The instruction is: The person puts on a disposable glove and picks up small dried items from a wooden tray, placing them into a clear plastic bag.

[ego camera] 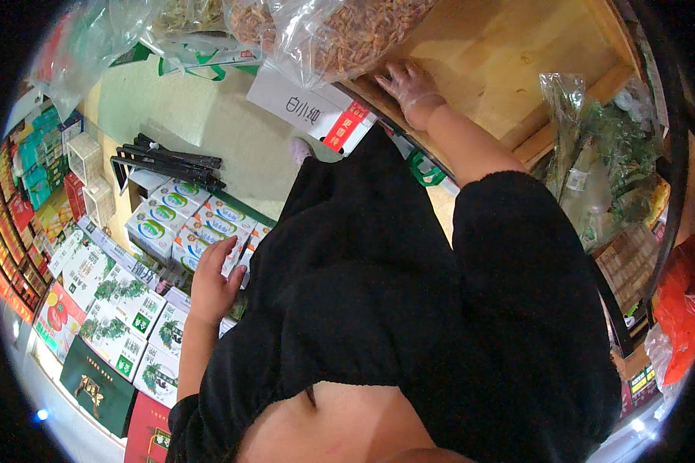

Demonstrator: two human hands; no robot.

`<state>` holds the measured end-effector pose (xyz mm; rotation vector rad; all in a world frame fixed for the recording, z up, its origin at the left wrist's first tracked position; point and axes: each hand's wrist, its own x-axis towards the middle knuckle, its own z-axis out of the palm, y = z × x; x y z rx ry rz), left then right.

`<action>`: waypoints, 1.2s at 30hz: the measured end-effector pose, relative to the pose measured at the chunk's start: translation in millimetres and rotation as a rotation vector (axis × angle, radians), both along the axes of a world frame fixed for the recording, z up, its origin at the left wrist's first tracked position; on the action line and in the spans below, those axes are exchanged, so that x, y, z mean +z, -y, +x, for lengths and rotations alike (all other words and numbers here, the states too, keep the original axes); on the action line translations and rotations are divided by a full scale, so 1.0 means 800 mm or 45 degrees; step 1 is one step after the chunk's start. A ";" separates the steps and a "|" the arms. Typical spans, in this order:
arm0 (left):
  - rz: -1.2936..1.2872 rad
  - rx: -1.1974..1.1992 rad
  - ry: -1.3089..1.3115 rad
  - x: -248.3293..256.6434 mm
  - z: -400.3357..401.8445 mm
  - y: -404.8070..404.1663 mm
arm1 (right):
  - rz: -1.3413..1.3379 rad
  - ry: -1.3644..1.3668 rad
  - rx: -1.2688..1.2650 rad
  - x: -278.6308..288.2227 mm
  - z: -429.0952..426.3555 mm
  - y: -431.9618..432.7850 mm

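My right hand (412,95) reaches out at the top right, fingers spread, over the near edge of a shallow wooden bin (469,52). Close to its fingertips is a clear plastic bag (353,43) of reddish-brown dried goods; whether they touch it I cannot tell. Below the bag a white carton (301,110) with a red strip and printed writing juts out. My left hand (215,278) hangs at my left side, thumb apart from the fingers, holding nothing. Just beyond it, in the picture, are shrink-wrapped white drink cartons (176,217) with blue and green print.
Black folded metal frames (168,159) lie beside the drink cartons. Stacked gift boxes (121,324) line the left. At the right, leafy dried goods in clear bags (608,162) stand beside the bin, with a red plastic bag (680,312) lower down. A green strap (425,168) hangs under the bin.
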<state>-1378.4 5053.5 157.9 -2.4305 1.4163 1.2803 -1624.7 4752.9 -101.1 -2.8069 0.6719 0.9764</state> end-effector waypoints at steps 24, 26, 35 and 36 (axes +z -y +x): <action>0.068 0.049 -0.065 -0.013 -0.005 -0.017 | 0.382 0.453 -0.445 -0.057 -0.087 -0.021; 0.046 0.006 -0.060 -0.016 0.002 -0.014 | 0.580 0.445 -0.708 -0.115 -0.108 -0.018; -0.087 -0.064 -0.116 -0.023 0.005 0.003 | 0.508 1.064 -1.550 -0.094 -0.209 -0.017; -0.103 -0.100 -0.102 -0.026 0.007 0.006 | 0.690 1.262 -1.698 -0.091 -0.220 -0.016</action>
